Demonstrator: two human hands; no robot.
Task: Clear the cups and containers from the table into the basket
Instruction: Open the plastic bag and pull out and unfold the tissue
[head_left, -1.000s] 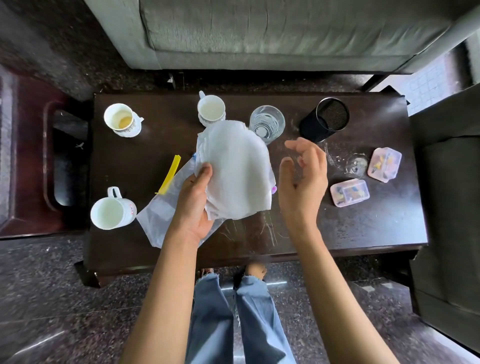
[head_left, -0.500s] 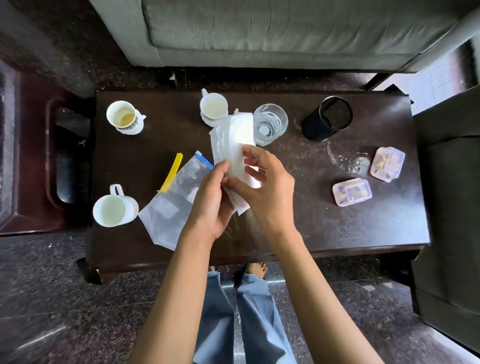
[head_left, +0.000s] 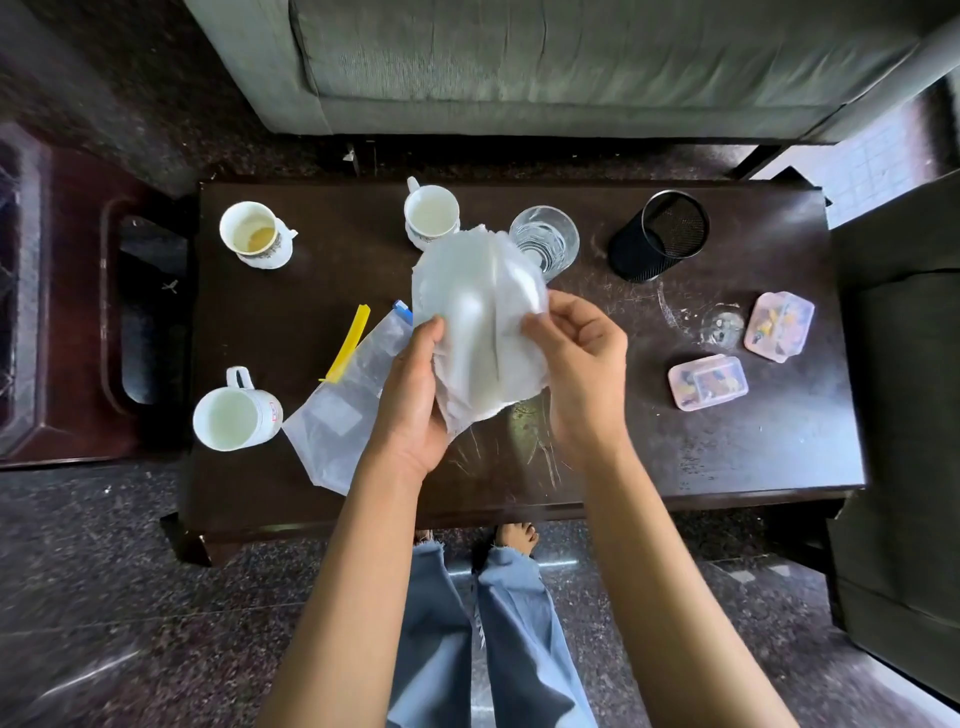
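Three cups (head_left: 236, 415), a glass (head_left: 545, 241) and two boxes (head_left: 707, 382) stand untouched and spread across the surface (head_left: 727, 457), while above its middle the left hand (head_left: 410, 410) and right hand (head_left: 582, 364), fingers curled, each pinch one edge of a white bag (head_left: 478, 338).

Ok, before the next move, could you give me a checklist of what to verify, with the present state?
1. Hold of white bag by left grip and right grip: ok.
2. Bag mouth open: cannot tell.
3. Basket in view: not ok, none visible.
4. Table cleared: not ok; mug, pink containers on it.
5. Far-left cup empty: not ok, yellowish residue inside.
6. Glass clear of the bag: cannot tell.
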